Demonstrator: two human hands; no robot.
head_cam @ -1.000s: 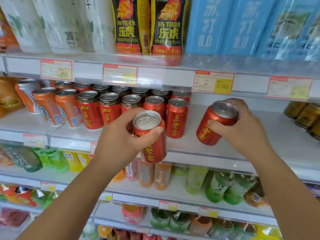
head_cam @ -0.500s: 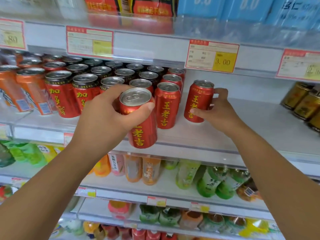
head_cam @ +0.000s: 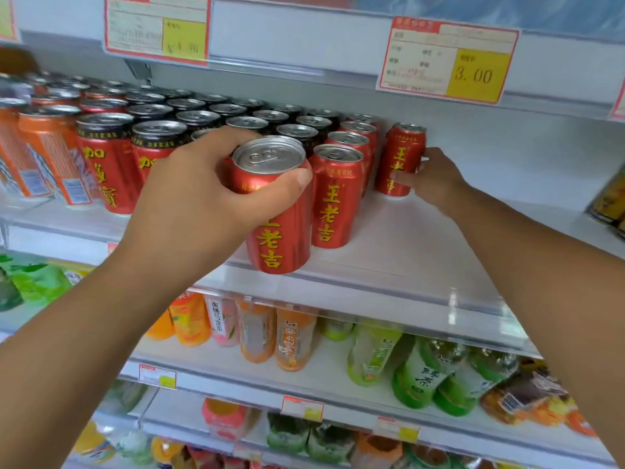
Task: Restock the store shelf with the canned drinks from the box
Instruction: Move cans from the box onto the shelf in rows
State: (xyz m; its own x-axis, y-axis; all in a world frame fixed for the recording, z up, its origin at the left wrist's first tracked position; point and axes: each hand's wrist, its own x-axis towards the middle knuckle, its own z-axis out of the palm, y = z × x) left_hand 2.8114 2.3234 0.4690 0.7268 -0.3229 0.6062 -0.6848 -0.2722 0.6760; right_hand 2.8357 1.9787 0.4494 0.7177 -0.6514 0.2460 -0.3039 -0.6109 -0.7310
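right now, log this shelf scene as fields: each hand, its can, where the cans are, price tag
left hand: grips front red can near its top
front red can: upright, at the shelf front edge; set down or not, cannot tell
right hand: holds back red can low on its side
back red can: upright on the shelf, right of the red can rows
price tag: 3.00, on the rail above

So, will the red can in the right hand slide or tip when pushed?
The red can probably slides easily: smooth metal on the smooth shelf. Tall and narrow, it may tip if pushed high; the right hand grips it low. Seemingly sealed, likely heavy.
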